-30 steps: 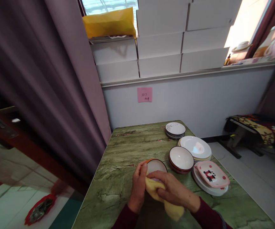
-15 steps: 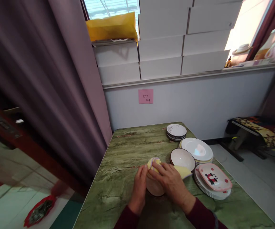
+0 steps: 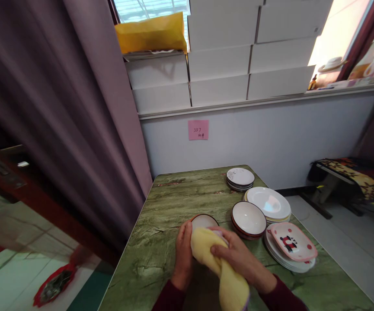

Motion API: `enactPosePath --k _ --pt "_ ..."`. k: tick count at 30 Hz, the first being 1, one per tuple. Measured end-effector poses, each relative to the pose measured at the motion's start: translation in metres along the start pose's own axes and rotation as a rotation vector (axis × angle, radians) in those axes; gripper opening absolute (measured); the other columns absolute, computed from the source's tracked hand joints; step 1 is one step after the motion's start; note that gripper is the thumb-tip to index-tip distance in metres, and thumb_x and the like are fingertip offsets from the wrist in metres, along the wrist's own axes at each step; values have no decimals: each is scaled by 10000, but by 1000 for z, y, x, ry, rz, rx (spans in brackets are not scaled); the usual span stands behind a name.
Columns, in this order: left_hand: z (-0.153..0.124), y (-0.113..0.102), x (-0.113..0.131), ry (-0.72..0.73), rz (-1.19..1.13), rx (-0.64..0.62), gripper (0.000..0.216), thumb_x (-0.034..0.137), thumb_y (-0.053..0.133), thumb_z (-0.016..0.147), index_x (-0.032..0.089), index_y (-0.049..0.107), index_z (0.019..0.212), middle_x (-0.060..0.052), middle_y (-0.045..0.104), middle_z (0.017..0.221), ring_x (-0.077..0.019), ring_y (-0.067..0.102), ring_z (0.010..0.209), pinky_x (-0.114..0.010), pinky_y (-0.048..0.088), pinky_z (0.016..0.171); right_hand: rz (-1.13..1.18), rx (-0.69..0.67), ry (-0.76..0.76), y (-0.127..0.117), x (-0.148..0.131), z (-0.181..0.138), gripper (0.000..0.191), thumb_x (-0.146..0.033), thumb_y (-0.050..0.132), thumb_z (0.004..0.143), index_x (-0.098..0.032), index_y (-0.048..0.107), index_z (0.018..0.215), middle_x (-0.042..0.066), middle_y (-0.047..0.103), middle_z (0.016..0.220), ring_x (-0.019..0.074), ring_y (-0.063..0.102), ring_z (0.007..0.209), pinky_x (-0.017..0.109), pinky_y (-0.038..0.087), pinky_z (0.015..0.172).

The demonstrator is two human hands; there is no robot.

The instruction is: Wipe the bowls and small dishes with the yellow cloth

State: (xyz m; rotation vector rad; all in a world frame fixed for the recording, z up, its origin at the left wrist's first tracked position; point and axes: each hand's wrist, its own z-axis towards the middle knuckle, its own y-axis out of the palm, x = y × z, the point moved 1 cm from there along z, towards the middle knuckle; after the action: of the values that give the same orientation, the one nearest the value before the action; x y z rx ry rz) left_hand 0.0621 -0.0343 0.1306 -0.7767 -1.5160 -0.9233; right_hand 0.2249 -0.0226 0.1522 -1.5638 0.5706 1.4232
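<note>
A white bowl with a dark brown rim (image 3: 204,219) is held by my left hand (image 3: 183,252), whose fingers close round its left side. My right hand (image 3: 237,255) grips a yellow cloth (image 3: 208,248) and presses it into the bowl, covering much of the inside. One end of the cloth hangs down toward me. Just to the right stand stacked bowls (image 3: 249,218) of the same white with dark rims.
White plates (image 3: 267,202) and patterned small plates (image 3: 240,176) stand stacked along the table's right side. A pink square cartoon dish (image 3: 293,241) rests on more plates. The green wood-patterned table (image 3: 170,203) meets the wall; a purple curtain (image 3: 109,108) hangs at left.
My right hand has turned over and the cloth's loose end has swung from the right down toward me. The bowl's far rim now shows past the cloth.
</note>
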Motion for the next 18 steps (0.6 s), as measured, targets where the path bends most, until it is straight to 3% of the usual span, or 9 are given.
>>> enactPosePath --k 2,4,6,8,10,14,18 --pt "-2 2 6 6 -16 -29 422 547 620 825 177 714 1003 -97 747 1059 -272 672 996 -371 532 884 -108 117 -115 -9 -2 1 525 -173 541 806 -200 562 1330 80 712 1149 239 672 965 368 534 853" --pt "-6 6 8 1 -21 -62 399 527 617 834 185 722 1012 -97 745 1089 -272 668 1013 -372 527 899 -401 199 -306 -11 -2 1 533 -102 582 785 -234 593 1301 89 651 1292 261 622 1098 404 491 953" --pt "-9 12 7 -13 -15 -88 378 514 607 842 192 729 996 -102 747 1096 -274 670 1021 -379 522 917 -699 215 -449 -4 2 1 474 -73 610 812 -259 625 1248 85 633 1329 266 607 1095 403 486 936" --pt "-11 17 5 -10 -2 -107 348 487 609 842 196 729 989 -103 749 1084 -273 671 1034 -382 509 950 -896 225 -455 8 9 2 403 -91 627 848 -258 632 1215 92 658 1287 261 626 1008 385 503 853" --pt "-11 20 2 7 15 -107 318 449 628 834 197 723 1002 -102 747 1084 -269 667 1055 -381 488 986 -954 248 -342 20 15 2 442 -79 634 826 -230 609 1240 121 658 1278 277 630 1009 392 507 839" --pt "-9 16 -3 -9 -7 -34 338 455 640 826 191 706 1027 -109 740 1096 -279 671 1054 -388 507 953 -644 92 -123 23 9 -1 570 -64 602 702 -211 595 1253 101 693 1180 275 644 1028 381 499 883" --pt "-5 6 -1 -8 -49 -37 447 521 641 821 163 679 1087 -136 726 1156 -294 670 1066 -392 531 910 16 -141 -1 -7 -6 -10 500 -181 605 685 -206 651 1182 43 739 975 241 682 861 322 523 750"
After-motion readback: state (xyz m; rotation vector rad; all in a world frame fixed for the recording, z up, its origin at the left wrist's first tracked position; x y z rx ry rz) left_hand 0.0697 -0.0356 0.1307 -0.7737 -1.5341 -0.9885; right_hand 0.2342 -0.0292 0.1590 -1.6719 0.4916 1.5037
